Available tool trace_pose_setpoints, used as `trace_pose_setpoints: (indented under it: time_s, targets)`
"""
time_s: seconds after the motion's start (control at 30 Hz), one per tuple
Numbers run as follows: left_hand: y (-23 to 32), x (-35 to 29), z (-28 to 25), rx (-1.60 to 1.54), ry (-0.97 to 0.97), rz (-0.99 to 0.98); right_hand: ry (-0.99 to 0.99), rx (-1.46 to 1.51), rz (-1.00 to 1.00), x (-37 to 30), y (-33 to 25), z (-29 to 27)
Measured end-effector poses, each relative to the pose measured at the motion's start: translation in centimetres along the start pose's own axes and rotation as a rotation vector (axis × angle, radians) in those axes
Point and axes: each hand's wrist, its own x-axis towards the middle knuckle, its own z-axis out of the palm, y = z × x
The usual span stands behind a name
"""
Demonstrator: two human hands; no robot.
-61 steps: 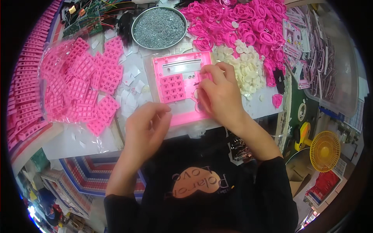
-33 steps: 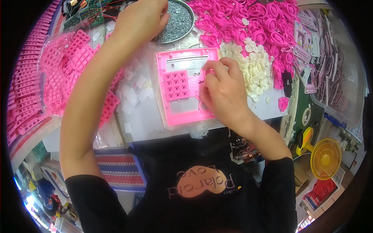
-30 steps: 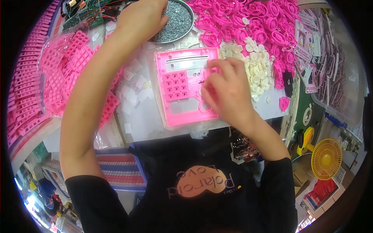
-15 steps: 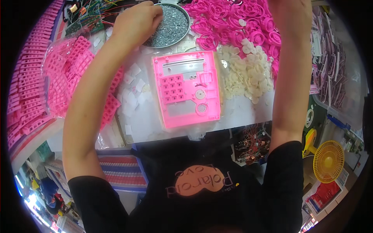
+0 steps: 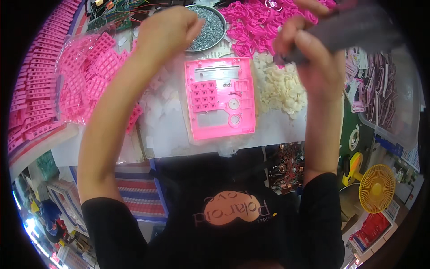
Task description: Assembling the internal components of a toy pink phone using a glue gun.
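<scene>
A pink plastic casing (image 5: 248, 123) lies inside up in front of me, with a pink keypad frame (image 5: 204, 96) and a round whitish disc (image 5: 234, 104) set in it. Beside the round dish of small metal screws (image 5: 210, 31), my left hand (image 5: 170, 31) is closed with its fingertips pinched; whatever they hold is too small to make out. My right hand (image 5: 316, 56) is wrapped round a dark electric screwdriver (image 5: 349, 31), blurred by motion, above the pile of cream-coloured discs (image 5: 286, 89). The tool's narrow end points left, toward the casing.
Pink ring-shaped parts (image 5: 251, 22) are heaped at the back. To the left are a clear bag of pink keypad frames (image 5: 83, 85) and stacked pink parts (image 5: 38, 80). A clear bin (image 5: 410, 125) and a yellow fan (image 5: 377, 188) stand at the right. White paper scraps (image 5: 163, 107) lie beside the casing.
My right hand has come down and nearer from the top edge, bringing the electric screwdriver into view. My left hand has moved slightly toward me, off the screws to the dish's near left side.
</scene>
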Motion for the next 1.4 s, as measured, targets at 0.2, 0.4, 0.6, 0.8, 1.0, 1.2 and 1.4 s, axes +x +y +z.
trace_pose_setpoints:
  time_s: [0.2, 0.4, 0.6, 0.8, 1.0, 1.2, 1.4]
  targets:
    - [11.0, -9.1, -2.4, -0.453, -0.141, 0.104, -0.054, 0.061, -0.074, -5.7, 0.2, 4.0]
    - [11.9, -11.1, -1.9, -0.674, -0.152, -0.096, -0.097, 0.072, -0.031, -6.0, -0.1, 5.6]
    - [11.6, -10.9, -2.0, -0.731, -0.056, -0.079, -0.067, 0.033, 0.012, -6.1, -0.1, 6.3]
    - [11.8, -10.5, -1.9, -0.397, 0.006, -0.139, 0.014, -0.028, -0.055, -6.7, 2.5, 5.2]
    - [11.3, -11.2, -1.2, -0.316, -0.107, 0.163, 0.014, -0.157, -0.033, -8.0, 5.1, 4.1]
    - [11.4, -11.4, 0.1, -0.2, -0.072, 0.216, -0.085, -0.395, -0.053, -8.6, 6.1, 4.4]
    - [11.6, -11.6, 0.8, -0.154, -0.066, 0.31, -0.199, -0.169, 0.029, -7.6, 6.4, 3.6]
